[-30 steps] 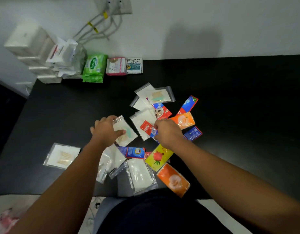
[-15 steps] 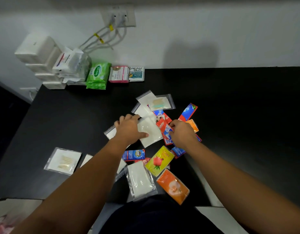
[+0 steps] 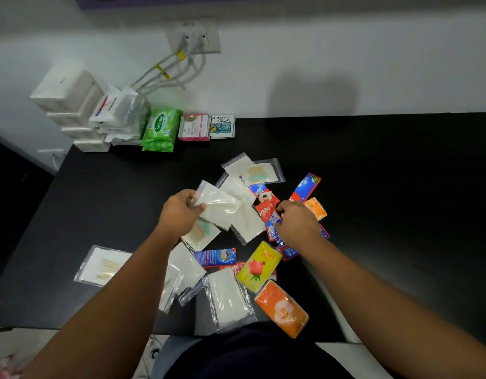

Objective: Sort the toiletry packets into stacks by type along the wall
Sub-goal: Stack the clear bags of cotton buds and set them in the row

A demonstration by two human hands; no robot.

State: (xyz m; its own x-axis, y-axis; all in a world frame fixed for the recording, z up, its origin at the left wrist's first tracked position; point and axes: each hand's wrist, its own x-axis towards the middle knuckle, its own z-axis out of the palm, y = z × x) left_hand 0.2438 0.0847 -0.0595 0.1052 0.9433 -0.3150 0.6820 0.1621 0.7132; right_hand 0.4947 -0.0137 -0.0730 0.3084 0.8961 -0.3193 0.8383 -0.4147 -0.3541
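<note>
A loose heap of toiletry packets lies mid-table. My left hand (image 3: 179, 212) pinches a clear zip bag with a white pad (image 3: 218, 206), lifted just above the heap. My right hand (image 3: 298, 222) grips red toothpaste sachets (image 3: 268, 214) at the heap's right side. Around them lie more clear bags (image 3: 228, 296), a yellow rose soap (image 3: 257, 266), an orange soap (image 3: 283, 309) and a blue sachet (image 3: 216, 257). Sorted stacks stand along the wall: white boxes (image 3: 67, 88), white wipes (image 3: 116, 108), a green wipes pack (image 3: 160, 129), a pink packet (image 3: 194, 127) and a Cream Silk sachet (image 3: 222, 126).
The black table (image 3: 386, 187) meets the white wall at the back. A wall socket (image 3: 192, 36) with grey cables hangs above the stacks. One clear bag of cotton buds (image 3: 102, 265) lies apart at the left front. My body is at the table's front edge.
My left hand has lifted a clear white-pad bag off the heap, uncovering a cotton-bud bag beneath. My right hand stays on the toothpaste sachets. The view has tilted upward slightly.
</note>
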